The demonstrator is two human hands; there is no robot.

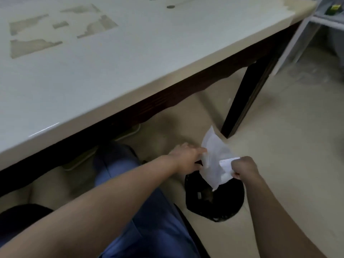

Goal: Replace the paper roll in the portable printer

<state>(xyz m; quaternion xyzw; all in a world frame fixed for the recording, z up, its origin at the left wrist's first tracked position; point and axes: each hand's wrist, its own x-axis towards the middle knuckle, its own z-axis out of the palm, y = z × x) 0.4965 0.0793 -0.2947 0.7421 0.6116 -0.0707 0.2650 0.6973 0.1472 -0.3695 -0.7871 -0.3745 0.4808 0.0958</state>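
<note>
With our right hand [243,167] pinched on the paper [214,161] and left hand [186,157] gripping its other edge, we keep it over the bin [214,198] before releasing; no printer shows.

Crumpled white paper [214,157] above bin

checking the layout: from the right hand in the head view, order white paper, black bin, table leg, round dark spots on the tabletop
1. white paper, pinched in the right hand
2. black bin, just below
3. table leg, beyond
4. round dark spots, far tabletop
</note>
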